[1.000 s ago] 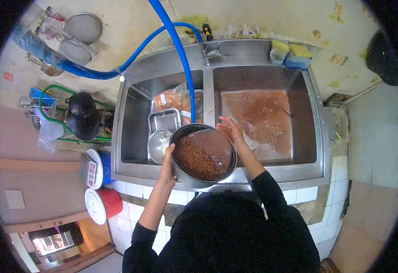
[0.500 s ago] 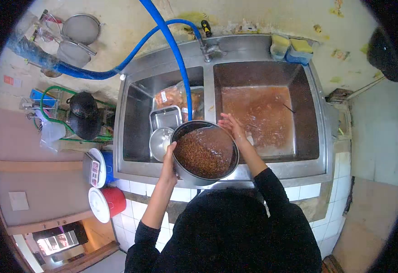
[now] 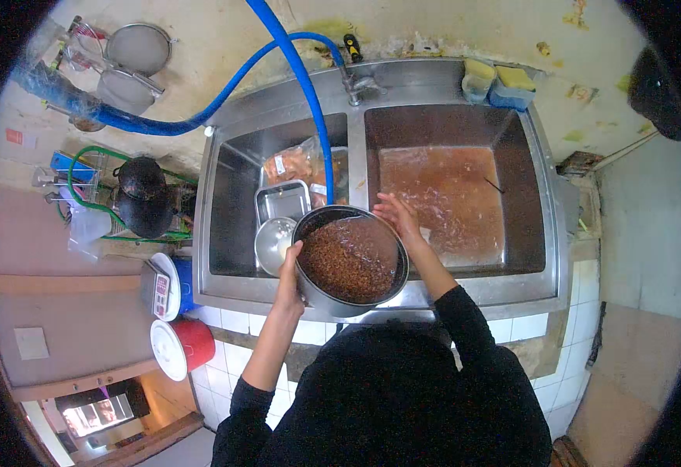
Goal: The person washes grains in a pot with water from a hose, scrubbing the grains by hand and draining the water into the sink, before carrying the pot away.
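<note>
A round metal pot with small brown grains and water in it is tilted over the front edge of the double sink. My left hand grips the pot's left side, thumb on the rim. At the pot's upper right rim is my right hand, fingers apart, palm beside the wall; whether it touches is unclear. The right basin holds murky brown water. A blue hose hangs down behind the pot.
In the left basin lie a metal tray, a metal bowl and bagged food. Sponges and a faucet are at the back. A red bucket and a rack with black pans stand left.
The grains and water in the pot have shifted slightly, and ripples in the right basin have changed. Both hands stay nearly in place.
</note>
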Demonstrator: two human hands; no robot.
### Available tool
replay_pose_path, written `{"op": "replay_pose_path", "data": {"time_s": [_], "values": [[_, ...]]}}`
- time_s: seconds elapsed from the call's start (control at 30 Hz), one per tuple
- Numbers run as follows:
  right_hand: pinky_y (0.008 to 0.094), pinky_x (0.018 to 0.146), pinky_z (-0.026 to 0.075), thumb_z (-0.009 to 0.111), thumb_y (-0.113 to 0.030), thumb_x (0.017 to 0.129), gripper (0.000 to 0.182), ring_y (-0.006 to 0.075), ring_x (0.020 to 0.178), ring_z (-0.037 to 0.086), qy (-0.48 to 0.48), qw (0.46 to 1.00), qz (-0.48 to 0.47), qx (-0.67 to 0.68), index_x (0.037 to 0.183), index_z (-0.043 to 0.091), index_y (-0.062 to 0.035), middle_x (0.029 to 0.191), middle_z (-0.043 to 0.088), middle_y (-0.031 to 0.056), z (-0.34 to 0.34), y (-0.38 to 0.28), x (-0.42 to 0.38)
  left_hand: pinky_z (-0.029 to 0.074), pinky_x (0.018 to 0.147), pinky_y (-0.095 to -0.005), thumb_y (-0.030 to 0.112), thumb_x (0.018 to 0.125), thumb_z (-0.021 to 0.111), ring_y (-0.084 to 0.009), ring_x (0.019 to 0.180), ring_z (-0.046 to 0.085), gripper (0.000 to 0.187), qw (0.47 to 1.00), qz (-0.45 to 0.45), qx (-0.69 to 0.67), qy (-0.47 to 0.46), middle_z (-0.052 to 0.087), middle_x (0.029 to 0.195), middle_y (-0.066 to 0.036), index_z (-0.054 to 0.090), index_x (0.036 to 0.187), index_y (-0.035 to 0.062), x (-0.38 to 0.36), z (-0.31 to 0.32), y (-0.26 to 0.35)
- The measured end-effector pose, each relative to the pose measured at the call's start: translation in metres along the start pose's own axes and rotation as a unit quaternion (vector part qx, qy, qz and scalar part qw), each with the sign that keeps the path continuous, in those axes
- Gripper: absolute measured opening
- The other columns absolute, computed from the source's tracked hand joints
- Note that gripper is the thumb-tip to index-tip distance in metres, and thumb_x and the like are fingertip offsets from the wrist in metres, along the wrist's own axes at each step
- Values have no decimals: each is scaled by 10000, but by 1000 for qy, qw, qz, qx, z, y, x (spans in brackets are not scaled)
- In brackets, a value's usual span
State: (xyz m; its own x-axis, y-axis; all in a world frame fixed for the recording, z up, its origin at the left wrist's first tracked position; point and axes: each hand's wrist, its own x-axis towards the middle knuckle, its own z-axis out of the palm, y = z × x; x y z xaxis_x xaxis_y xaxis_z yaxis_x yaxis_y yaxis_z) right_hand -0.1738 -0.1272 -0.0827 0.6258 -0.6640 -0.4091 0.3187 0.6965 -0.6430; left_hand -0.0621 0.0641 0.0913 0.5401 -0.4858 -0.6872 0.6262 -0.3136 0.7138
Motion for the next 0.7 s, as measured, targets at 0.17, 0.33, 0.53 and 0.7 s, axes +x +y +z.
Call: {"op": "replay_pose_path", "data": {"time_s": [0.17,0.33,0.53,0.7], "values": [[292,732,486,522,-361,837,405,201,779,613,-2,1000,-18,-15,1050,567,-20,864,613,140,-2,2,0,341,927,-385,486,730,574,-251,1110,434,665,1000,-1,-3,-5,461,1214,-102,411,1215,61,6,-4,-3],[283,718,486,518,-362,841,400,194,755,614,-1,1000,-17,-6,1043,567,-22,853,616,131,-4,3,2,353,916,-373,485,724,580,-252,1089,452,678,1000,-3,-2,-1,469,1199,-104,403,1214,51,8,-5,-3],[282,698,488,521,-359,840,392,200,744,615,5,1000,-6,-6,1039,569,-24,847,615,128,-3,2,3,354,916,-364,482,707,596,-256,1088,450,717,999,-38,-21,-3,465,1197,-112,374,1231,47,11,-8,-5],[272,689,491,522,-339,843,366,199,740,617,-3,1000,-9,-3,1030,575,-29,839,615,127,-4,4,7,357,915,-375,482,705,599,-257,1095,444,731,999,-14,-25,-19,453,1208,-119,367,1225,25,18,-12,-9]]}}
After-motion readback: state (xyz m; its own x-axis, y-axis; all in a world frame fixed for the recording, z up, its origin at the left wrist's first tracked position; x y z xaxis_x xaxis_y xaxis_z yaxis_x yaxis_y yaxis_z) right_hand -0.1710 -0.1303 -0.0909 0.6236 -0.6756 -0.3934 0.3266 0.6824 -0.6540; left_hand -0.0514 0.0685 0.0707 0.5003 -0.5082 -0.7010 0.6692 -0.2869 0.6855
